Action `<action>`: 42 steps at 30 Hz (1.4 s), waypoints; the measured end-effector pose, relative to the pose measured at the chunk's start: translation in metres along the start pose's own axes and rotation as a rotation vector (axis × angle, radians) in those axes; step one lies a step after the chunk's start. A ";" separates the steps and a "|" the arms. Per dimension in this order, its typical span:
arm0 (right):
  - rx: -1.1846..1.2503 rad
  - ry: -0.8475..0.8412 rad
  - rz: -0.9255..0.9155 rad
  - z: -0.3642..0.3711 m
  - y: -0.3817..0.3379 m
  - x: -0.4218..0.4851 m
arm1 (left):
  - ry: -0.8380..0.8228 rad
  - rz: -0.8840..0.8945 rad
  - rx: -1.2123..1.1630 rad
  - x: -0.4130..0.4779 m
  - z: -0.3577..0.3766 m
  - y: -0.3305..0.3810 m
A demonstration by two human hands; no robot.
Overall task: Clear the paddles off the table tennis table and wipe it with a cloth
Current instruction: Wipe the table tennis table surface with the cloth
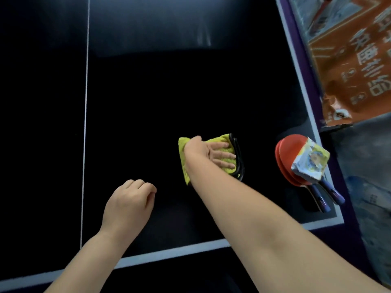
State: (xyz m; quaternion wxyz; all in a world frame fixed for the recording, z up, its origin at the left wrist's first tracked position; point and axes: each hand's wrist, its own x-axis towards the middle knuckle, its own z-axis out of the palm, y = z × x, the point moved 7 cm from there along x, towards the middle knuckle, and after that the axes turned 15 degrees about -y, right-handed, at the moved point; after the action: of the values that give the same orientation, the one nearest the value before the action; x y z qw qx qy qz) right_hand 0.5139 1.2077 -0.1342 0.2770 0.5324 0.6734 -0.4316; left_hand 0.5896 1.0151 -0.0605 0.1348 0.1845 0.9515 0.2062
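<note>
My right hand (213, 154) lies flat with straight fingers on a folded yellow cloth (218, 140) with a dark trim, pressing it onto the dark table tennis table (148, 92). My left hand (129, 203) rests on the table nearer the front edge, fingers curled into a loose fist, holding nothing. Two red paddles (285, 153) with blue handles lie stacked at the table's right front corner. A small square packet (311, 161) sits on top of the paddles.
A white centre line (84, 123) runs down the table at the left. White border lines mark the front edge (169, 253) and right edge (304, 85). An orange printed banner (355, 70) lies beyond the right edge.
</note>
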 end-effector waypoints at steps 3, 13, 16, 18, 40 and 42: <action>-0.022 -0.022 -0.093 0.001 -0.060 0.025 | -0.011 -0.061 -0.016 0.031 -0.006 -0.013; -0.588 0.074 -0.453 0.014 -0.242 0.082 | -0.021 -0.206 -0.128 0.109 -0.020 -0.051; -0.886 0.066 -0.719 0.022 -0.259 0.084 | 0.006 -0.195 -0.136 0.108 -0.022 -0.056; -1.050 0.013 -0.863 0.024 -0.261 0.081 | -0.008 -0.208 -0.141 0.103 -0.023 -0.059; -1.255 0.100 -0.845 0.040 0.136 -0.066 | -0.057 0.129 0.023 -0.086 -0.044 -0.090; -1.183 0.082 -0.721 0.048 0.162 -0.083 | -0.054 0.134 0.026 -0.109 -0.048 -0.096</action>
State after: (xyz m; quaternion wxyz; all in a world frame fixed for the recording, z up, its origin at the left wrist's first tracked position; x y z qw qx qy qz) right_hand 0.6883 1.1357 -0.1342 0.3344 0.0507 0.9404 -0.0365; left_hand 0.6426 0.8728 -0.0408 0.1440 0.2551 0.9355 0.1974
